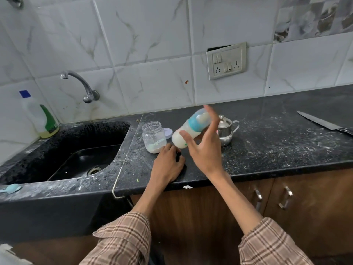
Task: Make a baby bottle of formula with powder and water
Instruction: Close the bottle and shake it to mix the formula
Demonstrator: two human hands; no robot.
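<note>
Nearest, the left hand [169,162] lies flat on the counter [267,150], fingers spread – likely bracing. Above it the right hand [202,148] holds the baby bottle [188,130] tilted, cap on, milky inside – probably mixing. Left of it, 1 open powder jar [153,136]; behind, a steel pot [226,131]

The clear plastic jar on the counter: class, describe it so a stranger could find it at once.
Start at the black sink; just right of its rim, on the dark counter, stands the clear plastic jar. Unlike the steel pot nearby, it is see-through, lidless, with white powder at the bottom.
</note>
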